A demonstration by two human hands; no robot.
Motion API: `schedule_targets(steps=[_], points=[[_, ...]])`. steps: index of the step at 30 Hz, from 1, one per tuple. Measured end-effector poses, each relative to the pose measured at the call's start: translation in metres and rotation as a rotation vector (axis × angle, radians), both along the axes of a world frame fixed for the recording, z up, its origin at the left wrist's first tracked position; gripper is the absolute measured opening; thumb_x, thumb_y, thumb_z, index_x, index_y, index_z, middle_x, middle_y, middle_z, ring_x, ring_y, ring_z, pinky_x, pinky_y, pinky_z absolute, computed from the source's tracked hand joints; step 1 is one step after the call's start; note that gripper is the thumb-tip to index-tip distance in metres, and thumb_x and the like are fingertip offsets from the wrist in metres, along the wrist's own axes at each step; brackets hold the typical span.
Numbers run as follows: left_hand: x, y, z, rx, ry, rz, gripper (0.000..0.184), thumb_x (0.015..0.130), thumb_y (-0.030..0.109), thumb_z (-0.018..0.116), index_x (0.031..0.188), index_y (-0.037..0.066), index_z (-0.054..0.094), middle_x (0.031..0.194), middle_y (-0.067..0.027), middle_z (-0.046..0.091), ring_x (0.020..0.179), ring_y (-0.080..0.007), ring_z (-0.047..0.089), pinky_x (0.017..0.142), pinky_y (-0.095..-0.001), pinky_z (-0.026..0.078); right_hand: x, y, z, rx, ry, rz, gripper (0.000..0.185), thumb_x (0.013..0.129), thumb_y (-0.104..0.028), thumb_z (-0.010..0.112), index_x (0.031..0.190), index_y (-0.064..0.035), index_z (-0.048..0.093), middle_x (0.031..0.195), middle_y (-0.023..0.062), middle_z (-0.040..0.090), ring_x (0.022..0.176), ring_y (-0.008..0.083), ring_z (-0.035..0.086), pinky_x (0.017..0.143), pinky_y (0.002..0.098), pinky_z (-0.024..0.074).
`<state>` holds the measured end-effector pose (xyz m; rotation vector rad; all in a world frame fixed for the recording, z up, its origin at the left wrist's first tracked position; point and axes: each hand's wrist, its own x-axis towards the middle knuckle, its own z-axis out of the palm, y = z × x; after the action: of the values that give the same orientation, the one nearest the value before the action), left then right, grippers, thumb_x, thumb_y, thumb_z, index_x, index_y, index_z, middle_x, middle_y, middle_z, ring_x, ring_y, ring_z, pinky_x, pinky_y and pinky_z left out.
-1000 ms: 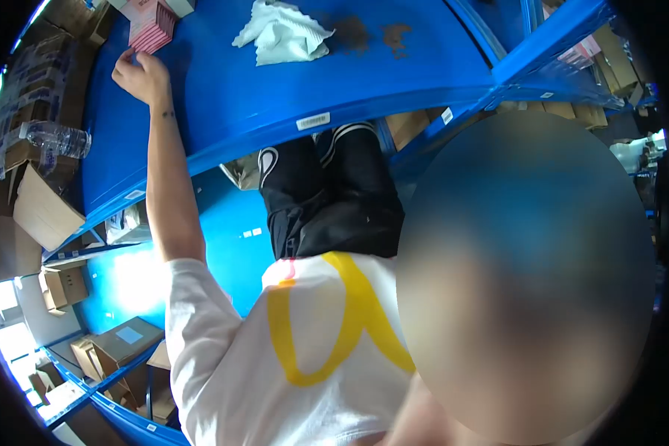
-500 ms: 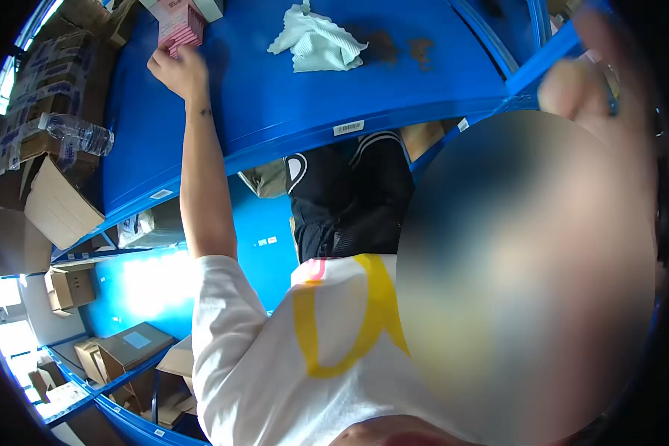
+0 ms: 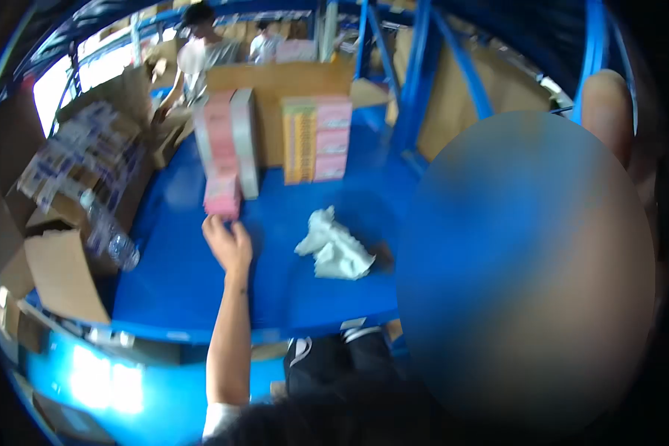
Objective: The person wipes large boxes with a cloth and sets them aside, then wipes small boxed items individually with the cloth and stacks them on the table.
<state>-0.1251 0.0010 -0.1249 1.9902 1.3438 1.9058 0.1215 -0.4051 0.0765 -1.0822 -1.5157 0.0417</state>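
Note:
My left hand [image 3: 230,241] reaches over the blue shelf surface [image 3: 275,297], its curled fingers on the near end of a stack of pink packets [image 3: 222,197]. Behind the stack stand a tall pink box [image 3: 220,126] and a grey-white box [image 3: 244,141]. To their right are orange-yellow boxes [image 3: 299,141] beside stacked pink boxes [image 3: 332,141]. A crumpled pale cloth [image 3: 336,249] lies right of my left hand, next to a brown stain. My right hand [image 3: 608,111] is raised close to the camera at the right edge; it is blurred and mostly hidden by a blurred disc.
An open carton [image 3: 67,271] with a clear plastic bottle [image 3: 111,234] stands at the left. A large cardboard piece [image 3: 275,78] is behind the boxes. Blue rack posts [image 3: 416,82] rise at the right. Two people, one nearer [image 3: 212,52], are in the background.
The view has tilted up from my body to the shelf top, bringing the boxes into sight. My left hand stays by the pink packets. My right hand has come up at the right.

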Motion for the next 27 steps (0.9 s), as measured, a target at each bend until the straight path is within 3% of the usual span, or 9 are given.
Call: schedule_targets(steps=[6,8,11,12,14,17,22,25,27], points=[[0.001,0.002,-0.004,0.032,-0.004,-0.040,0.032,0.075,0.002,0.054,0.107,-0.001,0.051,0.112,-0.0226,0.050,0.100,-0.0409,0.050,0.092,-0.0426,0.041,-0.001,-0.010,-0.019,-0.093,0.133,-0.068,0.036,0.083,-0.014,0.060,0.118,-0.0034,0.062,0.110,0.0170,0.063,0.093,0.0241,0.061,0.084,0.0355,0.0508],[0.004,0.027,-0.023,0.159,-0.045,-0.025,0.034,0.073,0.002,0.054,0.107,-0.002,0.052,0.110,-0.0229,0.051,0.099,-0.0412,0.050,0.092,-0.0437,0.040,-0.002,-0.010,-0.026,-0.100,0.129,-0.062,0.037,0.083,-0.013,0.060,0.118,-0.0035,0.062,0.110,0.0170,0.063,0.094,0.0242,0.061,0.084,0.0356,0.0508],[0.004,0.021,-0.011,0.071,-0.028,-0.040,0.037,0.077,0.000,0.053,0.114,-0.002,0.051,0.112,-0.0229,0.051,0.097,-0.0416,0.050,0.091,-0.0441,0.042,0.005,-0.003,-0.038,-0.140,0.123,-0.086,0.037,0.082,-0.012,0.060,0.119,-0.0035,0.061,0.110,0.0171,0.063,0.094,0.0244,0.061,0.084,0.0357,0.0508],[0.008,0.024,-0.008,0.193,-0.064,0.018,0.036,0.080,0.002,0.054,0.116,-0.002,0.050,0.115,-0.0220,0.051,0.100,-0.0412,0.051,0.092,-0.0431,0.042,0.009,-0.001,-0.041,-0.143,0.119,-0.099,0.037,0.082,-0.012,0.060,0.119,-0.0035,0.061,0.111,0.0171,0.063,0.094,0.0244,0.061,0.084,0.0358,0.0507],[0.006,0.000,0.006,0.008,-0.050,-0.030,0.036,0.082,0.004,0.057,0.116,-0.002,0.051,0.117,-0.0211,0.051,0.103,-0.0401,0.051,0.093,-0.0420,0.042,0.014,-0.002,-0.041,-0.166,0.105,-0.108,0.038,0.082,-0.011,0.060,0.119,-0.0036,0.061,0.111,0.0171,0.063,0.095,0.0245,0.061,0.085,0.0359,0.0507],[0.005,0.009,0.003,0.087,0.029,0.029,0.026,0.080,0.005,0.059,0.105,0.002,0.056,0.109,-0.0184,0.054,0.100,-0.0358,0.052,0.091,-0.0399,0.042,0.024,-0.002,-0.047,-0.100,0.099,-0.083,0.038,0.082,-0.010,0.060,0.120,-0.0037,0.061,0.111,0.0172,0.063,0.095,0.0246,0.061,0.085,0.0360,0.0507],[0.014,-0.003,0.009,0.147,0.019,0.011,0.025,0.076,0.002,0.060,0.101,0.003,0.057,0.104,-0.0174,0.055,0.095,-0.0351,0.052,0.085,-0.0408,0.043,0.020,0.002,-0.059,-0.049,0.158,-0.044,0.039,0.081,-0.009,0.060,0.120,-0.0038,0.061,0.112,0.0173,0.062,0.096,0.0249,0.061,0.086,0.0362,0.0507],[0.030,-0.040,0.025,0.296,0.308,-0.209,0.030,0.069,-0.002,0.056,0.097,0.006,0.057,0.105,-0.0161,0.054,0.096,-0.0338,0.052,0.086,-0.0420,0.043,0.014,0.007,-0.054,-0.026,0.169,-0.023,0.040,0.081,-0.008,0.060,0.121,-0.0039,0.061,0.113,0.0174,0.062,0.097,0.0250,0.061,0.086,0.0364,0.0506],[0.055,-0.057,0.020,0.423,0.449,-0.356,0.030,0.066,0.003,0.063,0.096,0.007,0.059,0.109,-0.0157,0.055,0.102,-0.0331,0.052,0.096,-0.0472,0.041,0.010,0.011,-0.054,-0.029,0.183,-0.006,0.040,0.081,-0.008,0.060,0.121,-0.0039,0.060,0.113,0.0174,0.062,0.097,0.0251,0.061,0.086,0.0365,0.0506]])
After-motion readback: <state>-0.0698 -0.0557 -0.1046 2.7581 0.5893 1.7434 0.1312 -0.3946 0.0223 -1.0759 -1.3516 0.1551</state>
